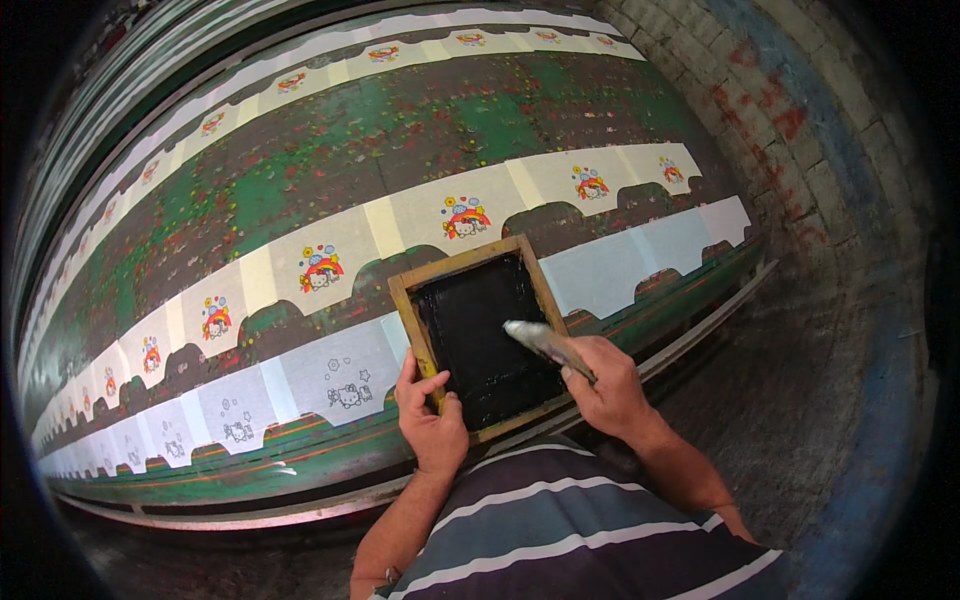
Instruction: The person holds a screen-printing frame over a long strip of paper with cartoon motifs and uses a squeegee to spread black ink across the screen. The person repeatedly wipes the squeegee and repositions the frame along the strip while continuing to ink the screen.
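A screen-printing frame [408, 318] with a wooden rim and black ink on its mesh lies on the row of white fabric pieces nearest me. My left hand [432, 415] is closed on the frame's left side near its lower corner, thumb and fingers around the wood. In my right hand [612, 392] is a squeegee [540, 341], pale and ink-smeared, held at a slant over the black mesh. Left of the frame, a white fabric piece [345, 372] carries a black outline print. The fabric under the frame is hidden.
The long green table [330, 150] is spotted with dried paint. Beyond the frame runs a row of cream fabric pieces [375, 225] with coloured prints; further rows lie at the far side. Unprinted white fabric [595, 275] lies right of the frame. A brick wall [770, 130] stands at the right.
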A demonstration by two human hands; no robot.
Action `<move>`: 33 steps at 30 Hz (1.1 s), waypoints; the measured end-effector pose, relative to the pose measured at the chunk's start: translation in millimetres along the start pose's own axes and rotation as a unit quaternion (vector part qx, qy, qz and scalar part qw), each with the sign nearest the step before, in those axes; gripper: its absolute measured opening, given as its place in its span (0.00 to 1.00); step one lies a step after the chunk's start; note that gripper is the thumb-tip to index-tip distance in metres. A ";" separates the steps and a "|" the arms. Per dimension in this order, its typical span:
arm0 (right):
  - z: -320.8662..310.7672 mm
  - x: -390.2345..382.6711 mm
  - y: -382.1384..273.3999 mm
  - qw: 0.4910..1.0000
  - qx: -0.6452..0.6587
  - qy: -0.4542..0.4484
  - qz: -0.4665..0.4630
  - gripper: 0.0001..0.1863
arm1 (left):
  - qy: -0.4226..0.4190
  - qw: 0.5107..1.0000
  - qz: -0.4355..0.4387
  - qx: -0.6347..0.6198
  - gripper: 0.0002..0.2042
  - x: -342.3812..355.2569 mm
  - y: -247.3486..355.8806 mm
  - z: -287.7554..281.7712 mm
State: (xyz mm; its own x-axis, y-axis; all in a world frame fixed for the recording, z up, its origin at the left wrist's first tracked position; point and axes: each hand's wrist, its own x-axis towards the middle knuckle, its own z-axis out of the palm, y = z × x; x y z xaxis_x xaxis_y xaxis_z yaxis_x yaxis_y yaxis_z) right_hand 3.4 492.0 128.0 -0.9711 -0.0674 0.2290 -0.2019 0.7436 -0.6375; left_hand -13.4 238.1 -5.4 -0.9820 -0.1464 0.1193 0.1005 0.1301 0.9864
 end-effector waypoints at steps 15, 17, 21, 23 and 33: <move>40.1 31.4 11.2 0.988 -0.136 0.024 0.067 0.20 | -0.001 1.000 -0.007 0.006 0.19 -1.4 0.5 -0.4; 39.4 32.3 7.8 0.989 -0.144 0.006 0.044 0.21 | -0.005 1.000 -0.012 -0.003 0.19 -1.6 1.0 -0.8; 36.0 30.0 0.8 0.990 -0.141 -0.023 -0.016 0.23 | -0.001 0.999 -0.014 -0.030 0.20 -1.7 -0.7 1.1; 31.6 27.5 0.3 0.989 -0.138 -0.053 -0.030 0.23 | -0.001 0.999 -0.014 -0.036 0.20 -1.9 -2.2 1.3; -11.3 11.8 24.8 0.974 0.005 -0.107 -0.198 0.17 | -0.002 0.999 -0.021 -0.046 0.21 -2.5 -4.9 -2.8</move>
State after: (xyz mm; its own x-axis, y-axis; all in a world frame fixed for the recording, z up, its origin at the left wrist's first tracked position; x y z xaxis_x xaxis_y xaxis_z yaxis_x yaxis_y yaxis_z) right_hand -11.6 517.2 123.2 -0.8208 -0.4858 0.3005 -0.5664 0.6240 -0.5383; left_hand -11.0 235.1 -10.2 -0.9863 -0.1456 0.0779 0.0738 0.0334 0.9967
